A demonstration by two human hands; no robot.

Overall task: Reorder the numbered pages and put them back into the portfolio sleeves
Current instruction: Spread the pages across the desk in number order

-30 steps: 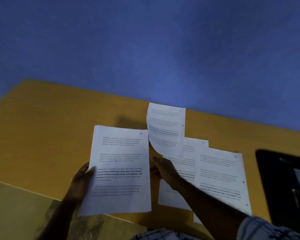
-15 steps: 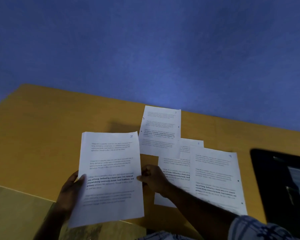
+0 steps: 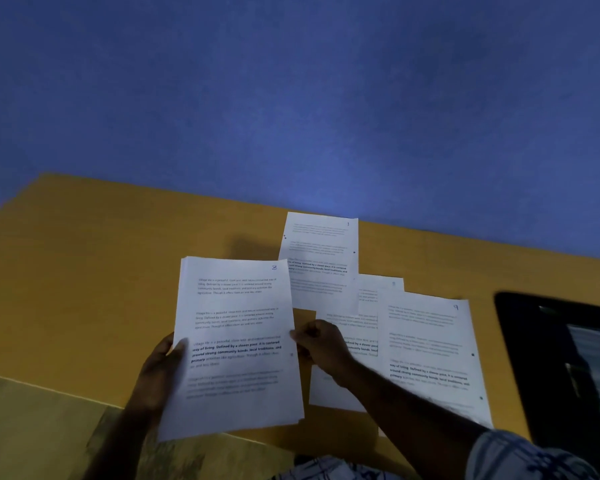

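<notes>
I hold a thin stack of printed pages [image 3: 236, 327] above the near edge of the table; its top sheet bears a handwritten 3 in the upper right corner. My left hand [image 3: 160, 372] grips the stack's left edge, thumb on top. My right hand [image 3: 321, 346] pinches its right edge. Three loose pages lie flat on the table: one at the back [image 3: 321, 258], one partly covered in the middle [image 3: 357, 327], and one marked 9 on the right [image 3: 426, 344]. The black portfolio [image 3: 534, 362] lies at the right edge, cut off by the frame.
The yellow-brown table [image 3: 84, 271] stands against a blue wall [image 3: 291, 98]. Its left half holds nothing. Below the table's near edge on the left, floor shows [image 3: 32, 431].
My right hand laid the lifted page flat at the back of the table, then came to the stack's right edge. The stack's top sheet now shows 3 instead of 2.
</notes>
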